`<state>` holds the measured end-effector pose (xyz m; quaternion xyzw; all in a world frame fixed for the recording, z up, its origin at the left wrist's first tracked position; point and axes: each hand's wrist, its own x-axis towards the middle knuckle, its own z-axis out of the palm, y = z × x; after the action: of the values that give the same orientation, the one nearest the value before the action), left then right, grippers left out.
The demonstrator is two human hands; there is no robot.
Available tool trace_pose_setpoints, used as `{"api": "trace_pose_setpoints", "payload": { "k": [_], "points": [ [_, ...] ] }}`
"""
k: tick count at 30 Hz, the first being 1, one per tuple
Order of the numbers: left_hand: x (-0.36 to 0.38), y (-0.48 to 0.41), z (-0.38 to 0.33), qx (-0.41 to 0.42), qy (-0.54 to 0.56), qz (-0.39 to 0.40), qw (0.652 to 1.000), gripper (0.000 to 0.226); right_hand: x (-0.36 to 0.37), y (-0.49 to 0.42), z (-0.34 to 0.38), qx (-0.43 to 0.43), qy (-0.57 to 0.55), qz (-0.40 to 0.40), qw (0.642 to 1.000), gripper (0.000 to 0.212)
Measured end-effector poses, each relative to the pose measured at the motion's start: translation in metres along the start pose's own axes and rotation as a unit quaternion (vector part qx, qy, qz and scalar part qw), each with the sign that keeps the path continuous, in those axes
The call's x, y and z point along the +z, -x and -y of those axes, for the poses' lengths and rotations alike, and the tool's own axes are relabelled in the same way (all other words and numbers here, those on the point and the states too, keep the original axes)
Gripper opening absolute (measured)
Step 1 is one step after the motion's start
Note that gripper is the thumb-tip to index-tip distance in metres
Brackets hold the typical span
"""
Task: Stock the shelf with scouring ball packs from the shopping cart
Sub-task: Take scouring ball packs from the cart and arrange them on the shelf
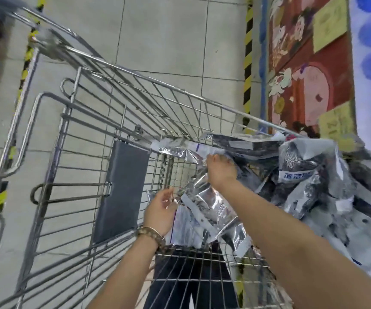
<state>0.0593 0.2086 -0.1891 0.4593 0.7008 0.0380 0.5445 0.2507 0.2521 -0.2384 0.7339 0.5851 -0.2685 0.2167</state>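
Scouring ball packs lie heaped in the right part of the shopping cart, silvery bags with dark contents and white and blue labels, some overlapping the cart's right rim. One silvery pack lies at the near left edge of the heap, stretched between the two hands, its crinkled foil catching the light. The right hand reaches down from the lower right with its back to the camera; its fingers are bent over the upper end of this pack and grip the crumpled foil there. The left hand comes up from below, palm turned inward, and its curled fingers and thumb pinch the pack's left edge near its lower end. A beaded bracelet sits on the left wrist. More packs, one with a clear bag and a blue stripe, lie beneath the held one on the cart's wire bottom. To the left of the hands a grey flat panel hangs on the cart's folding wire seat section, and that part of the cart holds no packs. Through the near wire wall the person's dark trousers show. Under the cart is a floor of grey tiles, with strips of yellow and black tape running along it. At the right stands a red decorated panel with yellow tags, just beyond the heap. The whole view is somewhat blurred.
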Motion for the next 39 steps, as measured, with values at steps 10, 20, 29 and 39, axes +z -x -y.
{"api": "trace_pose_setpoints", "payload": {
  "k": [10, 20, 29, 39],
  "points": [
    [-0.005, -0.004, -0.002, -0.057, 0.109, -0.016, 0.992, 0.033, -0.028, 0.014, -0.009, -0.035, -0.010, -0.067, 0.997, 0.047],
    [-0.031, 0.018, -0.025, -0.039, 0.170, 0.018, 0.984, 0.060, -0.053, 0.125, -0.020, 0.011, -0.539, -0.053, 0.841, 0.021],
    [-0.030, 0.022, -0.017, -0.117, 0.234, 0.077, 0.962, 0.048, -0.002, 0.168, 0.003, 0.175, -0.707, 0.095, 0.678, 0.031],
    [-0.048, 0.019, -0.010, -0.063, 0.153, -0.010, 0.986, 0.026, 0.072, 0.127, -0.018, 0.424, -0.743, 0.018, 0.517, 0.034]
  ]
}}
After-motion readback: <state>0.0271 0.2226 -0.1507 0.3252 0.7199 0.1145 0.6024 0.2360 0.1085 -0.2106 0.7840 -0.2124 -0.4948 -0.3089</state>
